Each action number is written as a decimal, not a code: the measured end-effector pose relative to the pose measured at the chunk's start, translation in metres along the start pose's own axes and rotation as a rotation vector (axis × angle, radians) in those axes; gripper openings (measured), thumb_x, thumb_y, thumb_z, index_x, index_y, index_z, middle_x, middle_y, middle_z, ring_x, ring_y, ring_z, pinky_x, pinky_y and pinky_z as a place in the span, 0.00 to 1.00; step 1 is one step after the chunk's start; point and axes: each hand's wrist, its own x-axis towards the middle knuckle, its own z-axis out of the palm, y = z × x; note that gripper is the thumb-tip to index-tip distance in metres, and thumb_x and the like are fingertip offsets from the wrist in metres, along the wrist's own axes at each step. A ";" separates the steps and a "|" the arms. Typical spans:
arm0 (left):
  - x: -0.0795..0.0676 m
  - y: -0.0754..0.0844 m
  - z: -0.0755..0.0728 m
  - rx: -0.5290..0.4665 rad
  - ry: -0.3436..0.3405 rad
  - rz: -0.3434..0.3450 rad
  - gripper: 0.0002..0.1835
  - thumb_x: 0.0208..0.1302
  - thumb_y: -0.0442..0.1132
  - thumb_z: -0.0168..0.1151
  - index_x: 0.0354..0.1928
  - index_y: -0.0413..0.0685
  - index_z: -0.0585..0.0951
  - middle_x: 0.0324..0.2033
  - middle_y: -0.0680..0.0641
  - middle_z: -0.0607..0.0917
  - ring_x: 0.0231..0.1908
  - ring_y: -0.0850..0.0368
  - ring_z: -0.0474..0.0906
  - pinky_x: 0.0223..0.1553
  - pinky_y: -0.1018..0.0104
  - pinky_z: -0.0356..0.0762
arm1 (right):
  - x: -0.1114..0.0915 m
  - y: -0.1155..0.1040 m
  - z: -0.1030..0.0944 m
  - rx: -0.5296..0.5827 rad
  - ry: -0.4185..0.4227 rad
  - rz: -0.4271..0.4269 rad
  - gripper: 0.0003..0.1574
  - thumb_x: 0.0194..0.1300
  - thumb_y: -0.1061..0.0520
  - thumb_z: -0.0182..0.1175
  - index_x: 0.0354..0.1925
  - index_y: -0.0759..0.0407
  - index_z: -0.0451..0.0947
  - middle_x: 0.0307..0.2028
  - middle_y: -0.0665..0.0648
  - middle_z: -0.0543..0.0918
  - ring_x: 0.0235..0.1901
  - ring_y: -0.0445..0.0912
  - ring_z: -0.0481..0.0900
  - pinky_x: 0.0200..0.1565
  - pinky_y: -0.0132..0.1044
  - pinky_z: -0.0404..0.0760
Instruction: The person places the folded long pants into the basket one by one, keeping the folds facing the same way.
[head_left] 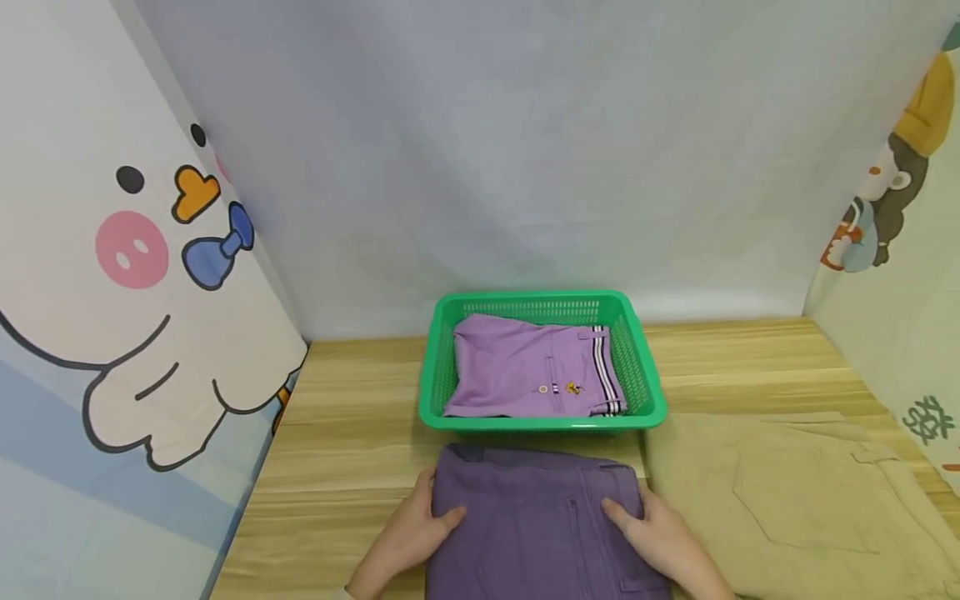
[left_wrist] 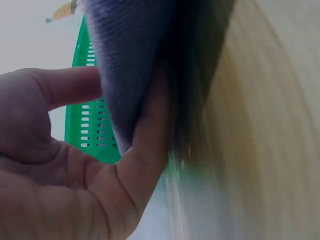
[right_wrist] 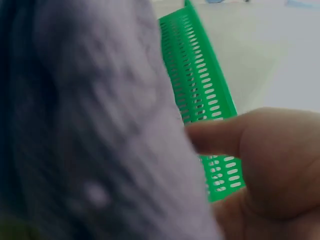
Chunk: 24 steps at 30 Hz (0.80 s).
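Observation:
Folded dark purple trousers (head_left: 525, 525) lie in front of the basket, close to me in the head view. My left hand (head_left: 412, 529) grips their left edge, thumb on top and fingers tucked underneath, as the left wrist view also shows. On the opposite edge my right hand (head_left: 667, 537) holds the cloth the same way, its thumb on top; its other fingers are mostly hidden by the fabric. Just beyond stands a green plastic basket (head_left: 431, 367) with slotted walls. Inside it lies a folded lilac garment (head_left: 517, 367) with a striped waistband.
Folded khaki trousers (head_left: 795, 500) lie on the right of the wooden table (head_left: 352, 400), close beside my right hand. A pale cloth wall (head_left: 525, 167) rises behind the basket, and printed panels with cartoon figures flank the table on both sides.

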 end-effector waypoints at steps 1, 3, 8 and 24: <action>0.000 0.000 0.000 0.011 -0.004 0.007 0.44 0.69 0.43 0.69 0.75 0.22 0.60 0.65 0.21 0.78 0.65 0.27 0.78 0.67 0.32 0.74 | -0.001 0.001 0.001 0.049 -0.022 0.005 0.42 0.75 0.44 0.64 0.70 0.74 0.70 0.59 0.74 0.84 0.55 0.63 0.85 0.56 0.57 0.84; 0.000 0.000 0.000 0.018 -0.011 0.016 0.44 0.68 0.40 0.68 0.75 0.22 0.59 0.65 0.20 0.77 0.66 0.25 0.77 0.68 0.31 0.72 | -0.002 0.001 0.000 0.145 -0.087 0.015 0.44 0.75 0.47 0.65 0.74 0.74 0.65 0.62 0.75 0.82 0.57 0.61 0.84 0.57 0.56 0.84; -0.001 0.000 -0.001 0.015 -0.017 0.037 0.42 0.68 0.35 0.67 0.76 0.22 0.57 0.65 0.18 0.75 0.67 0.24 0.74 0.69 0.30 0.70 | -0.005 0.003 -0.003 0.231 -0.120 -0.009 0.45 0.74 0.54 0.65 0.77 0.73 0.59 0.62 0.74 0.81 0.57 0.59 0.83 0.58 0.52 0.83; -0.001 0.001 -0.003 -0.079 -0.058 0.044 0.43 0.71 0.32 0.65 0.77 0.20 0.53 0.60 0.21 0.81 0.57 0.35 0.84 0.57 0.41 0.83 | -0.017 -0.026 -0.024 0.526 -0.240 -0.037 0.44 0.76 0.52 0.64 0.76 0.70 0.55 0.51 0.64 0.88 0.43 0.52 0.90 0.46 0.44 0.89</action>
